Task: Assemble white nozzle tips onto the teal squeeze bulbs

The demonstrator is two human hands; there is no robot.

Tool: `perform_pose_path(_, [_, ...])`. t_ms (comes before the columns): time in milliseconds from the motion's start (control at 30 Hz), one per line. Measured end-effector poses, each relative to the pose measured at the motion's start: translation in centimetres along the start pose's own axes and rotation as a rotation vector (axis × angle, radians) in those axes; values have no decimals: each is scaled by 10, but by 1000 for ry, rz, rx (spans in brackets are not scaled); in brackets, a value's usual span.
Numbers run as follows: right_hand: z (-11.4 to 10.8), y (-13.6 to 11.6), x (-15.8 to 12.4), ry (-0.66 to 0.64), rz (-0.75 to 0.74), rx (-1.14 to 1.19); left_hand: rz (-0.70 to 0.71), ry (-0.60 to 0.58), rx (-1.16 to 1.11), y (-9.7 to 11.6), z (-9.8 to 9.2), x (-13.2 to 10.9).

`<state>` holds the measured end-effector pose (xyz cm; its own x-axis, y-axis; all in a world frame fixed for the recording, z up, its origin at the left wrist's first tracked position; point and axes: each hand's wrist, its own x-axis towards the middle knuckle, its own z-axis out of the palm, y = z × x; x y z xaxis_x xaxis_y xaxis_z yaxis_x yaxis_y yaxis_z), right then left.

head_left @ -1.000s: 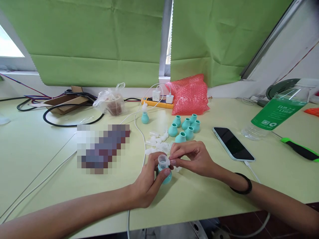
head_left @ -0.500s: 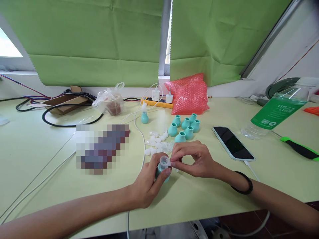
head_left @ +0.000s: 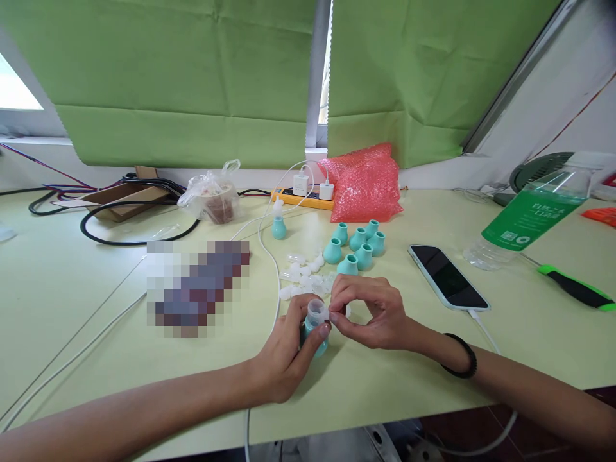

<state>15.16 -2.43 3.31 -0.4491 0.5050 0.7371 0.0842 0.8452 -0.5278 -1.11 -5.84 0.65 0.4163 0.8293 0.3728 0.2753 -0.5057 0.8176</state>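
Note:
Near the front of the table, my left hand point(head_left: 282, 362) is wrapped round a teal rubber bulb point(head_left: 316, 346). A clear plastic cup-shaped piece point(head_left: 316, 310) sits on top of the bulb, its round mouth facing up. My right hand point(head_left: 373, 311) pinches with thumb and forefinger right at the cup's right side, where a small translucent bit shows; what the fingertips hold is too small to name. Behind my hands lie several small white and clear plastic parts point(head_left: 305, 282). Several more teal bulbs point(head_left: 364, 256) stand open end up beyond my right hand.
One teal bulb with a white top point(head_left: 278, 226) stands farther back. A phone point(head_left: 448, 277) on a cable, a tilted-looking green-labelled bottle point(head_left: 529, 221) and a green-black handle point(head_left: 575, 287) lie right. White cable point(head_left: 275, 269) crosses the table. Pink bubble wrap point(head_left: 366, 186) rests behind, beside a power strip point(head_left: 283, 196).
My right hand and forearm have shifted slightly, still pinching beside the clear piece. The bulb in my left hand has barely moved; a little more of its teal side shows.

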Motion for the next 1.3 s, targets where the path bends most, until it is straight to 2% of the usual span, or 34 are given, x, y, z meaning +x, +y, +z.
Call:
perform_pose_path(200, [0, 0, -1, 31, 29, -7, -142, 73, -227, 0, 1, 4])
perform_pose_path(300, [-1, 1, -2, 61, 66, 15, -196, 71, -311, 0, 0, 8])
perform_pose_path(400, [-1, 3, -1, 46, 115, 43, -189, 48, -341, 0, 1, 8])
perform_pose_path(500, [0, 4, 0, 16, 85, 52, -172, 22, -363, -1, 1, 7])
perform_pose_path(667, [2, 6, 0, 51, 60, 59, -147, -13, -328, -2, 0, 6])
perform_pose_path(833, [1, 6, -1, 81, -5, -68, -163, -20, -293, -1, 0, 6])
perform_pose_path(1000, [4, 5, -5, 97, -117, -344, -179, 108, -322, -1, 4, 5])
perform_pose_path(1133, [5, 6, -9, 142, -191, -460, -228, 174, -367, -2, 6, 7])
perform_pose_path(1233, [2, 8, -7, 205, -179, -482, -263, 248, -393, -1, 5, 10])
perform_pose_path(1300, [-2, 11, -3, 216, -126, -505, -253, 240, -364, -1, 3, 12])
